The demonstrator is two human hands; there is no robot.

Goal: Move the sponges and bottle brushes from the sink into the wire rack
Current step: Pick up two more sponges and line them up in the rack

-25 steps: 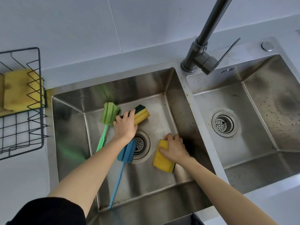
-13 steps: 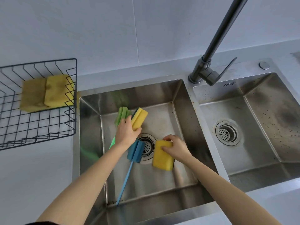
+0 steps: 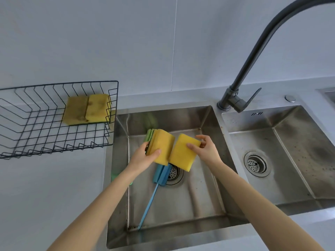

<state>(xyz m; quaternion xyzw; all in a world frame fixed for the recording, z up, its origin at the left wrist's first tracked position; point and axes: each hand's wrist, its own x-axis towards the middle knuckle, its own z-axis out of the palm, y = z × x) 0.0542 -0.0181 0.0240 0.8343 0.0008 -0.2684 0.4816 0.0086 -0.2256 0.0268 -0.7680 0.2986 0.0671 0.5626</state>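
The left hand (image 3: 145, 156) pinches a sponge (image 3: 161, 147); the right hand (image 3: 204, 151) grips a second sponge (image 3: 183, 153) touching it, both above the sink (image 3: 181, 225). Loose fingertip holds could drop either one. The rack (image 3: 54, 120), up-left of the hands, has open floor; its rim must be cleared.

Left hand (image 3: 145, 156) grips a yellow sponge (image 3: 161, 147), thumb across its face; green brush head (image 3: 149, 135) behind the fingers. Right hand (image 3: 206, 151) pinches a second sponge (image 3: 183, 154). Blue brush (image 3: 161, 173) below both, in the sink (image 3: 181, 205). Two sponges (image 3: 87, 109) in wire rack (image 3: 45, 138).
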